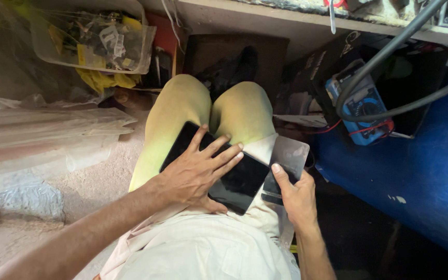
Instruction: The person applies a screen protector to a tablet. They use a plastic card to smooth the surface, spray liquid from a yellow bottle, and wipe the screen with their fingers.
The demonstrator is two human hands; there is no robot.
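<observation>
Two hands engaged: left hand (195,173) spread flat, pressing the dark tablet (237,181) onto the lap; right hand (296,194) pinches a grey panel (291,153) beside it, not yet joined.

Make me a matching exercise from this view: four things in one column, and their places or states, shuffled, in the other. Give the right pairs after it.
Things
1. left hand
2. right hand
3. blue meter
4. clear plastic tub

Places or states
A. upper left, filled with small parts
B. fingers spread flat on the black tablet lying on the lap
C. grips a grey translucent sheet beside the tablet
D. at the right, under looping black cables, with red wires around it

Pairs: 1-B, 2-C, 3-D, 4-A
</observation>
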